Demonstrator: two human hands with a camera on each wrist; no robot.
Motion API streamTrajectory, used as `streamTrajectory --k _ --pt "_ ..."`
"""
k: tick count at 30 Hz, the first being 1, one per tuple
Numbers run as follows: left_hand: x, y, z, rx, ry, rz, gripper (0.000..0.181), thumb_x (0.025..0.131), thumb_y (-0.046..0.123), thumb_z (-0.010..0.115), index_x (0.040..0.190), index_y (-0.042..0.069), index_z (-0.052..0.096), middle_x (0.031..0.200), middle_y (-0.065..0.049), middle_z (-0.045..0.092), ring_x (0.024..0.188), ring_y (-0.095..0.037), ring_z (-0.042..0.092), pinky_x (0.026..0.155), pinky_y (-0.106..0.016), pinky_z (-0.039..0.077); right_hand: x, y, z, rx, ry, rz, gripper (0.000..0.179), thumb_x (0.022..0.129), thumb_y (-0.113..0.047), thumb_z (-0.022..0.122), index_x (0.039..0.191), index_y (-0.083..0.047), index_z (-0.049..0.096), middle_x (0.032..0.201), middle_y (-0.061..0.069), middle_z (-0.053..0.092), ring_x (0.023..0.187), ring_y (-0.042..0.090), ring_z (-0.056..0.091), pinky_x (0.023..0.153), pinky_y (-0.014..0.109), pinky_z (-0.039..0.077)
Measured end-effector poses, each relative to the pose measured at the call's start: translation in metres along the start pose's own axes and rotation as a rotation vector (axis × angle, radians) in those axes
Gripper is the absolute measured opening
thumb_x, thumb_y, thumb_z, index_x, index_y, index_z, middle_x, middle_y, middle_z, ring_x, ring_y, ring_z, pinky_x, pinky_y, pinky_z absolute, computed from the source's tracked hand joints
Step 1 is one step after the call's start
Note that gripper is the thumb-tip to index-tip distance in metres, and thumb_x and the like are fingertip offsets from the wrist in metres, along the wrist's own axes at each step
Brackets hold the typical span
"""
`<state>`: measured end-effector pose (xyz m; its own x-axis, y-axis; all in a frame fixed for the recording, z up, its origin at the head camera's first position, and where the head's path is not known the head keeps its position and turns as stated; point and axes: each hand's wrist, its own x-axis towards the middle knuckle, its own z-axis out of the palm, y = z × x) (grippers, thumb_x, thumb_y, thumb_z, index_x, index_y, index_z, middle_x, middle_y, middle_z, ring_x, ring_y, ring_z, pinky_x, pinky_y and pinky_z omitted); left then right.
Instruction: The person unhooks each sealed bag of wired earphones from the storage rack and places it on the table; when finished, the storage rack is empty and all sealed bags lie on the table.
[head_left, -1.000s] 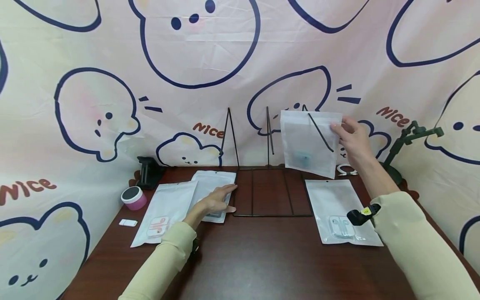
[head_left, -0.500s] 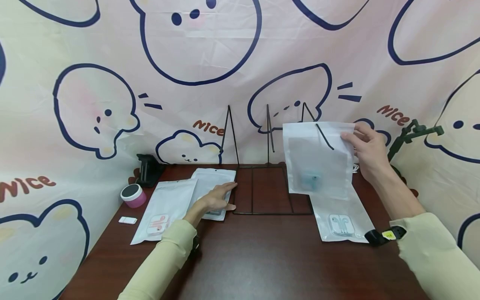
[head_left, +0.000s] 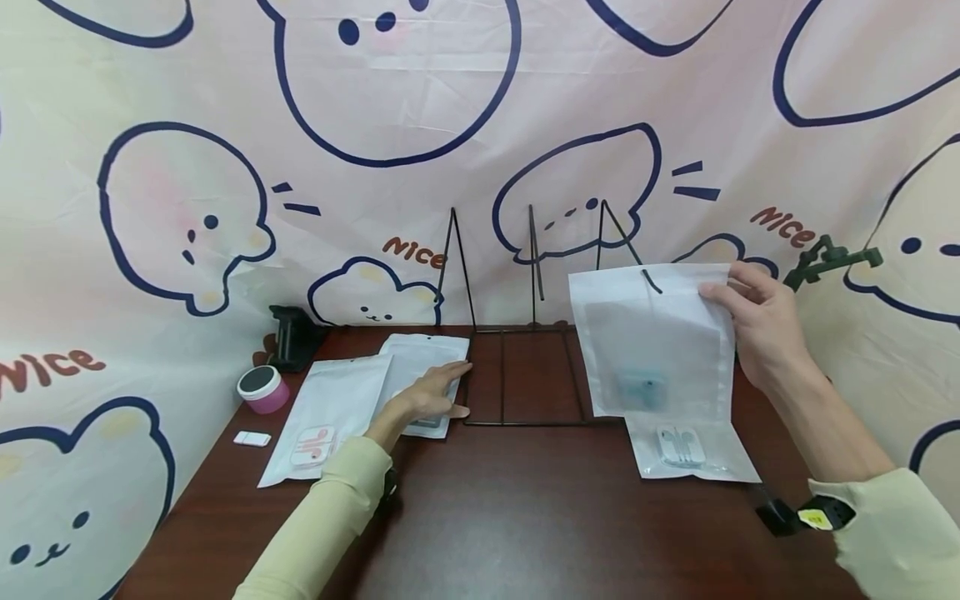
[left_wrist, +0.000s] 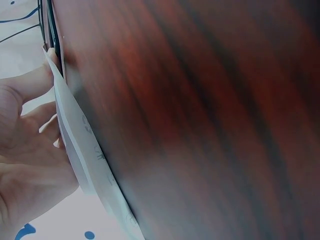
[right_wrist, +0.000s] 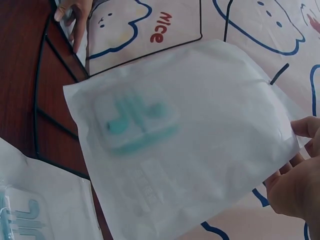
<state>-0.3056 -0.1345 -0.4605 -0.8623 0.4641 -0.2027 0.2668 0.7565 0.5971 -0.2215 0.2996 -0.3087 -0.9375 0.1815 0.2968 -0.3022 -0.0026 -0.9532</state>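
Note:
My right hand (head_left: 768, 325) pinches the upper right edge of a frosted white zip bag (head_left: 660, 333). A teal earphone set (right_wrist: 137, 117) in a clear case shows through its lower end. The tip of the right hook (head_left: 651, 282) on a black wire display rack (head_left: 502, 375) pokes out at the front near the bag's top. My left hand (head_left: 431, 393) lies over a white bag (head_left: 420, 354) at the left, with spread, fairly straight fingers touching the rack base's left bar. In the left wrist view, that bag's edge (left_wrist: 82, 125) runs beside the fingers.
Behind the hanging bag, another white bag with white earphones (head_left: 681, 447) lies on the table. At left are a bag with pink earphones (head_left: 313, 447), a pink jar (head_left: 264, 390), a small white item (head_left: 252, 438) and a black stand (head_left: 295, 337). A green stand (head_left: 832, 260) is at right.
My right hand and the bag's pinched edge have moved right, down and towards me, the hook tip now nearer the bag's top. My left hand has stayed on the rack's left bar.

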Motion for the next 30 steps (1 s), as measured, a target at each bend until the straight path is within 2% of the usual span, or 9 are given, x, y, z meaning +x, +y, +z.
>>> streamTrajectory --k 13,20,24,30 --pt "0.003 0.001 -0.004 -0.007 0.005 0.007 0.084 0.094 0.015 0.076 0.164 0.008 0.031 0.171 -0.013 0.024 0.156 -0.041 0.017 0.124 -0.061 0.019 -0.011 -0.012 -0.013 0.044 -0.026 -0.082 0.02 0.096 -0.002 0.071 0.115 -0.008 0.077 0.107 -0.002 0.074 0.086 0.013 0.07 0.068 0.025 0.059" --pt "0.003 -0.003 -0.003 0.001 0.017 -0.001 0.084 0.094 0.016 0.076 0.164 0.008 0.031 0.171 -0.013 0.025 0.156 -0.042 0.018 0.124 -0.061 0.019 -0.016 -0.016 -0.023 0.109 -0.081 -0.109 0.021 0.098 0.0 0.067 0.116 -0.004 0.076 0.111 0.0 0.075 0.091 0.015 0.07 0.072 0.027 0.06" --pt "0.002 -0.003 -0.003 0.004 0.022 0.0 0.084 0.093 0.015 0.076 0.164 0.007 0.031 0.171 -0.014 0.025 0.156 -0.042 0.019 0.124 -0.061 0.02 -0.016 -0.02 -0.038 0.13 -0.097 -0.103 0.023 0.1 0.002 0.062 0.118 -0.004 0.075 0.115 0.001 0.073 0.095 0.015 0.07 0.073 0.027 0.06" --pt "0.001 -0.003 -0.003 0.014 0.021 0.004 0.084 0.093 0.015 0.077 0.164 0.007 0.031 0.171 -0.014 0.025 0.155 -0.043 0.02 0.123 -0.061 0.022 -0.019 -0.018 -0.076 0.047 -0.019 -0.068 0.016 0.1 0.002 0.064 0.112 -0.003 0.073 0.12 0.001 0.065 0.094 0.013 0.066 0.068 0.024 0.06"
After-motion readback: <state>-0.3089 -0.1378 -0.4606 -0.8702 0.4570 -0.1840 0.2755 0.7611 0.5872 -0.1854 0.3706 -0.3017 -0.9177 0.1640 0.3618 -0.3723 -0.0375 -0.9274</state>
